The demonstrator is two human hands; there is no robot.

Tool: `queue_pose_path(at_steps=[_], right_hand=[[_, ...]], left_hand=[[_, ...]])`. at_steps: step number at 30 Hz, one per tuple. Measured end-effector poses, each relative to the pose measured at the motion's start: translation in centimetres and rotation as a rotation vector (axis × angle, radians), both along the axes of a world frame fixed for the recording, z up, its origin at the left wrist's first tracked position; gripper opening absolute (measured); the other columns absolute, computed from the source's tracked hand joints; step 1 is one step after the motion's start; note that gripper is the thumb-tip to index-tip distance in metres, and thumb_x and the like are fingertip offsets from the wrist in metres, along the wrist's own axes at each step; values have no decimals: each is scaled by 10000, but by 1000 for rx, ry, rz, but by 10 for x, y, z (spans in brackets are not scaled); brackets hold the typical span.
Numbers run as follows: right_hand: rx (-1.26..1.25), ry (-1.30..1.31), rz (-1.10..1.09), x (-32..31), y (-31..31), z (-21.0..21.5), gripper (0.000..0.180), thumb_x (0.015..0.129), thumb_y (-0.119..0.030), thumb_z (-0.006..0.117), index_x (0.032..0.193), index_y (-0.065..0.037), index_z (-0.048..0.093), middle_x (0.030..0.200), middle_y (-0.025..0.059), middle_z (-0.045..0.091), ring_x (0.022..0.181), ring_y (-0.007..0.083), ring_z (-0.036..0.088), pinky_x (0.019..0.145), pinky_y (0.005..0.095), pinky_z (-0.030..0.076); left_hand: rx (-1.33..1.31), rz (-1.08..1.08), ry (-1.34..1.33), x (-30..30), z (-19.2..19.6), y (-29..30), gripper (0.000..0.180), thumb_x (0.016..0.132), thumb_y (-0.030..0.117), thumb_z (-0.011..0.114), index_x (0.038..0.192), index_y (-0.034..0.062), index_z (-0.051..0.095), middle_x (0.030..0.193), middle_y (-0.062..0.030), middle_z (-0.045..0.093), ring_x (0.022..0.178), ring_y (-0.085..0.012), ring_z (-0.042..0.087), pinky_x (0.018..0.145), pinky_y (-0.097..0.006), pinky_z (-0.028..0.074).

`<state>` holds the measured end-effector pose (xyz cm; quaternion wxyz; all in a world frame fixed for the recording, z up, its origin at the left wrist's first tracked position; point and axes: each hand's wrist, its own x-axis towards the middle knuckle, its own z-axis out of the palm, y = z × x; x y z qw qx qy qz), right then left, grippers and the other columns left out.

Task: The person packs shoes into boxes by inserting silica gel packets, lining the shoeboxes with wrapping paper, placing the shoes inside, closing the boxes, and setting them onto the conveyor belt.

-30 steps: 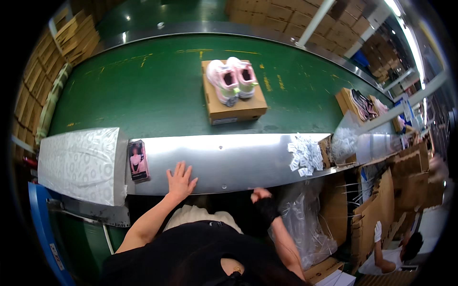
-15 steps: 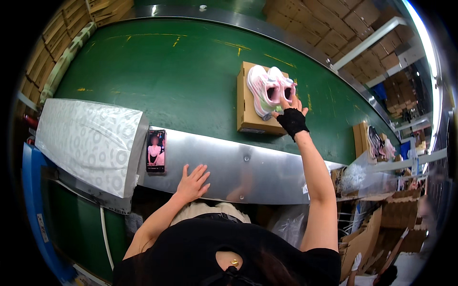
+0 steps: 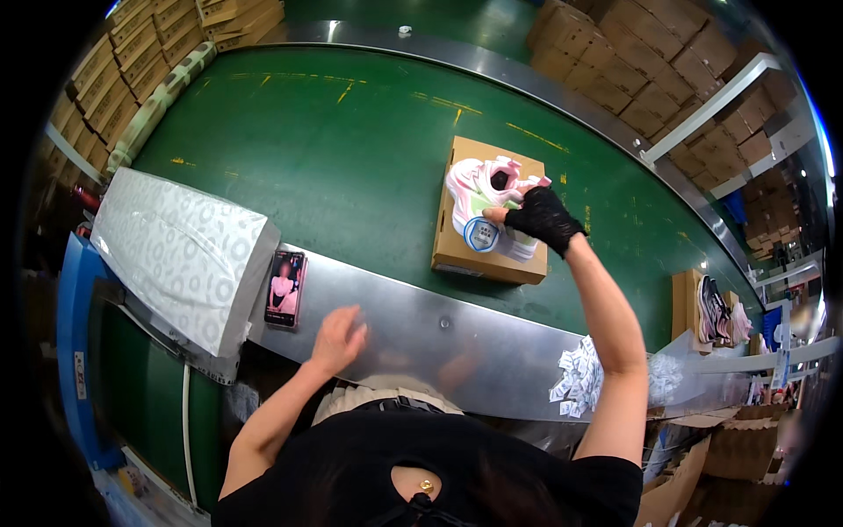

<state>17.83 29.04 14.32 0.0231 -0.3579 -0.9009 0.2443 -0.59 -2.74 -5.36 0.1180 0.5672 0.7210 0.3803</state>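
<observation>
A pair of pink-and-white sneakers (image 3: 472, 189) rests on a brown shoebox (image 3: 446, 246) on the green conveyor belt. My right hand (image 3: 546, 220), in a black fingerless glove, is closed on the sneakers from the right, thumb over the near side. A round blue-and-white tag (image 3: 481, 234) hangs at the sneakers' near end. The glove hides part of the pair. My left hand (image 3: 338, 338) is bare and slightly blurred, with loosely bent fingers apart and nothing in them. It is over the metal ledge (image 3: 395, 307), beside a phone (image 3: 285, 290) showing a picture of a person.
A large block wrapped in patterned white paper (image 3: 184, 255) stands at the left on the ledge. Small white packets (image 3: 580, 378) lie scattered at the right of the ledge. Farther right, dark sneakers (image 3: 713, 309) stand by another box. Stacked cartons (image 3: 632, 61) line the far side.
The sneakers have been turned on the box, and the round tag now shows. My right hand has closed round them. My left hand has drawn back from its flat spread, fingers now bent.
</observation>
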Motion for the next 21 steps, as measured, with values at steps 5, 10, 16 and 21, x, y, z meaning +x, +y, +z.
queue_pose_path(at_steps=[5,10,16,21], right_hand=[[-139,225,262,8,-43,23,387,643,-417,699,758,-62,599,657,86,553,624,203,538,612,309,448],[381,287,674,21,-110,-39,241,630,-252,660,784,-83,584,802,117,559,723,262,579,687,385,464],[253,57,865,47,-155,-129,207,642,-201,601,815,-87,583,822,137,546,772,262,555,721,378,427],[-211,60,483,38,-100,-105,231,670,-222,634,853,-88,588,887,98,591,871,275,552,747,337,444]], left_hand=[[223,269,-157,-26,57,47,308,820,113,522,1087,-36,487,973,-149,572,912,-236,546,807,-316,409],[376,376,-561,-20,98,93,300,827,137,524,1080,-24,499,998,-126,571,936,-206,532,820,-310,405],[113,-24,-83,37,29,122,341,811,271,546,957,-37,557,1060,-225,508,1030,-364,465,884,-398,366],[-192,-183,-118,60,10,110,399,827,328,502,992,-32,551,1074,-242,499,1053,-382,441,929,-422,288]])
